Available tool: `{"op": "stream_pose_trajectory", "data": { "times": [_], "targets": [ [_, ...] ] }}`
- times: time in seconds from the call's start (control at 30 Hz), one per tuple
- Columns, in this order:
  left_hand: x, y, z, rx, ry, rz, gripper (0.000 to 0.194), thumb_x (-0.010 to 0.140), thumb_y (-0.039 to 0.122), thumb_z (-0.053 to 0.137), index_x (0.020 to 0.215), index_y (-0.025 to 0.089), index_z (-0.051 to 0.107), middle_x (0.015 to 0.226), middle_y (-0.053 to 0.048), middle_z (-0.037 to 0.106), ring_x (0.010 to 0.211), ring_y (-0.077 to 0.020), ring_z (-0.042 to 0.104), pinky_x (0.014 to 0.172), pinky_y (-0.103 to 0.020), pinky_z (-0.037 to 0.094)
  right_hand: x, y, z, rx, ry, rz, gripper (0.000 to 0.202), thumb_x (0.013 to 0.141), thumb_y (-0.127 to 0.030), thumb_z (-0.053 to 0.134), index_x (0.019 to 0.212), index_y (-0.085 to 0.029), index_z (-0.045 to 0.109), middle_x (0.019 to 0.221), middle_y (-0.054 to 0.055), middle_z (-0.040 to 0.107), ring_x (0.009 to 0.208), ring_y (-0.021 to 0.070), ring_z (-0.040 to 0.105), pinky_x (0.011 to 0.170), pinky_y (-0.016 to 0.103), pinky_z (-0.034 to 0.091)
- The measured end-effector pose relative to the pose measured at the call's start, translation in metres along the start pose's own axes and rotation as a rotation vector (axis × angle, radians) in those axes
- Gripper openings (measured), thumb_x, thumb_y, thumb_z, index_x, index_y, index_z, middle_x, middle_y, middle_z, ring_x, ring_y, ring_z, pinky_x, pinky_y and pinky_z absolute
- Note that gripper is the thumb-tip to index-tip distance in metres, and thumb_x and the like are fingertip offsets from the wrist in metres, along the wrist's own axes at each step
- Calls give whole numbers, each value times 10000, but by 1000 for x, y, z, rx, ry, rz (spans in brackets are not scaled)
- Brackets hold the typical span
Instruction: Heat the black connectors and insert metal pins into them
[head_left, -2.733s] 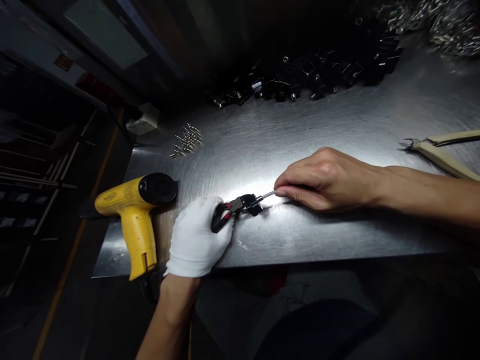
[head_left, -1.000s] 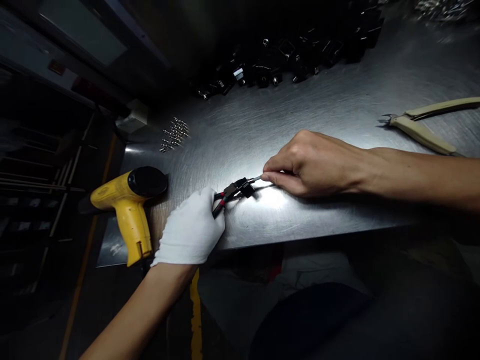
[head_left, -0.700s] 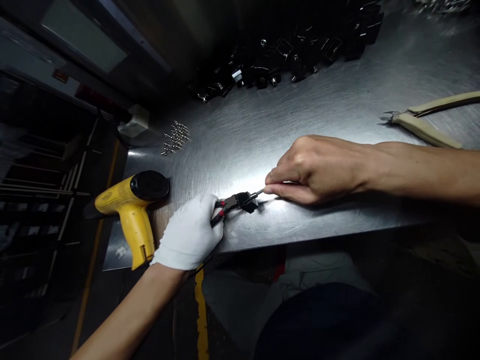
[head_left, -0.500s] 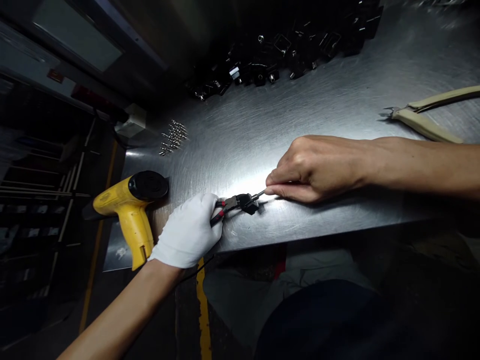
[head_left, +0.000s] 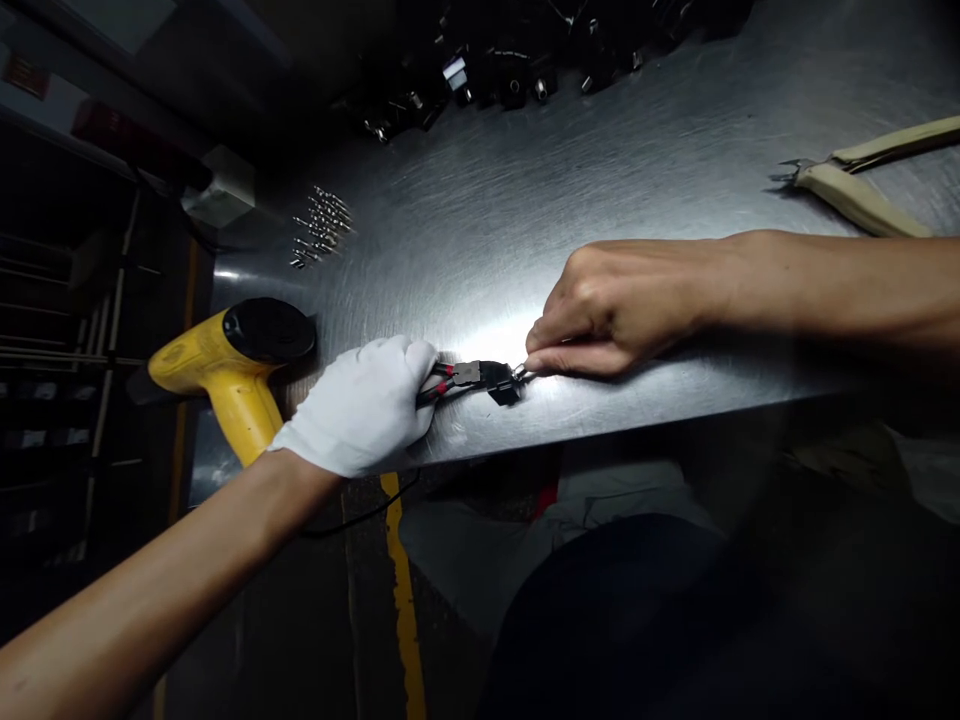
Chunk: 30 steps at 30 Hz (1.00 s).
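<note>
A metal table (head_left: 660, 180) is bearing the work, with a heap of black parts (head_left: 517, 80) lying along its far side and a yellow heat gun (head_left: 225, 370) resting at left. The bare right hand (head_left: 604, 310) is pinching, thumb against forefinger; the gloved left hand (head_left: 360, 405) is clenching. Cream-handled cutters (head_left: 855, 195) are lying beyond the right forearm. Pliers (head_left: 466, 373), gripped in the glove, are holding a small black piece (head_left: 504, 388) between the hands, near the table's front edge. Less of the thin metal rod (head_left: 520, 371) in the pinching fingers is showing than half a second ago, probably meaning the fingers are working closer to the piece.
</note>
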<state>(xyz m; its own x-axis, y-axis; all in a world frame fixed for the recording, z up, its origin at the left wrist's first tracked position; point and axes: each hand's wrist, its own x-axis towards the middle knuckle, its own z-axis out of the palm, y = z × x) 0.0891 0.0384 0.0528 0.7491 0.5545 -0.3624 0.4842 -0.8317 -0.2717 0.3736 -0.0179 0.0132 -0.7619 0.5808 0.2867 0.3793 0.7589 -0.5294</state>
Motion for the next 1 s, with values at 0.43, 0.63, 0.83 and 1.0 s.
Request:
{"op": "stream_pose_trajectory", "data": {
  "times": [0.43,0.63,0.83,1.0],
  "targets": [
    [-7,7,6,-71,57,-129,136,852,250,492,951,199,570,843,-66,600,749,-248,597,636,-335,392,0,-2,-1,81,100,91,220,948,-224,570,792,-181,720,534,-58,534,462,62,422,490,251,303],
    [-12,5,17,-148,171,-161,58,847,211,487,885,202,530,821,-59,579,757,-233,572,658,-332,394,1,0,-3,251,166,174,179,917,-209,609,893,-151,777,574,-43,622,470,62,482,456,223,337],
    [-16,7,25,-238,289,-219,50,843,175,486,869,215,500,823,-43,570,764,-219,554,685,-328,390,5,-7,0,499,211,291,258,919,-300,629,805,-117,771,508,-49,518,452,63,378,428,238,272],
    [-16,11,28,-292,347,-309,50,872,187,471,838,219,490,811,-38,574,768,-211,549,690,-326,373,9,-14,2,589,183,436,319,923,-401,618,843,-126,758,547,-45,503,497,88,393,453,247,302]
  ]
}}
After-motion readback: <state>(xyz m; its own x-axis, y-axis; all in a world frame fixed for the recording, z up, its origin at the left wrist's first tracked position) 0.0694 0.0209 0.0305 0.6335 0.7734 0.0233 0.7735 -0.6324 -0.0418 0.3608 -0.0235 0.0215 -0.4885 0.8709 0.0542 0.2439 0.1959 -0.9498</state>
